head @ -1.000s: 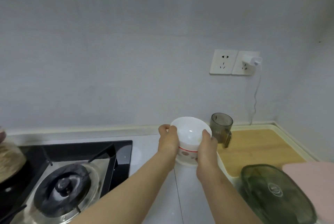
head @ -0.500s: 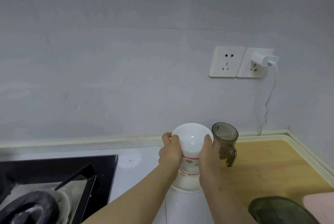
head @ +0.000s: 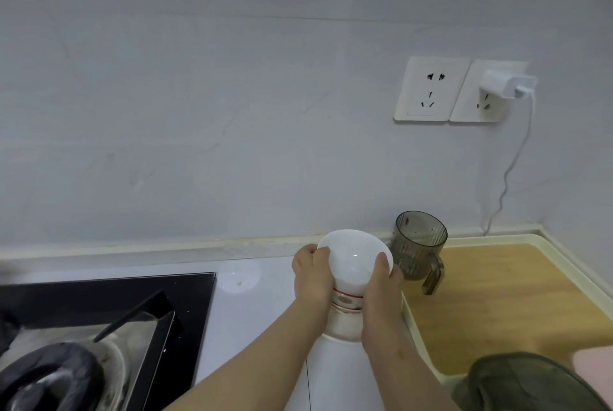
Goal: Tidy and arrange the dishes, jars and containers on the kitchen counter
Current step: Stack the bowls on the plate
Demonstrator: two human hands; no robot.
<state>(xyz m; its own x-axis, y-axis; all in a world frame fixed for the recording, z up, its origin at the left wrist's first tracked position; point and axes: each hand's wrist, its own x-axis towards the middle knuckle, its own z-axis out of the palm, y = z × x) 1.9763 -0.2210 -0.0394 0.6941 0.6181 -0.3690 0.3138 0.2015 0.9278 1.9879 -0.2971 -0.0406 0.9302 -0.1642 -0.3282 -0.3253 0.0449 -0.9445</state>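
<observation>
Step in hand: likely settling the stack of bowls (head: 346,303) on the white surface (head: 258,311), or squaring it up there.
Left grip (head: 313,278): fingers curled round the left wall of the top bowl (head: 353,254), fingertips at its rim.
Right grip (head: 381,298): wrapped round the right wall, thumb laid on the rim.
Place: the stack is far along the surface, near the wall, between the hob (head: 99,304) on the left and the wooden board (head: 497,294) on the right.
Neighbour: a cup (head: 419,245) stands just right of the stack, at the far left corner of the board. Whether the right knuckles touch it cannot be told.
Doing it well: press evenly from both sides, hold the rims level and let the weight sit before loosening either hand. The right hand should draw back toward the near side, not outward into the cup.
Bowls: glazed white, smooth and glossy, round with flaring walls. A red band shows below the top one. How many are nested cannot be told.
Handling: slick glaze probably slips and chips if knocked.
Cup: smoky translucent plastic, ribbed, with a handle, and light enough to tip.
Board: pale wood with a matt grain.
Hob: black glass with a metal burner.
</observation>
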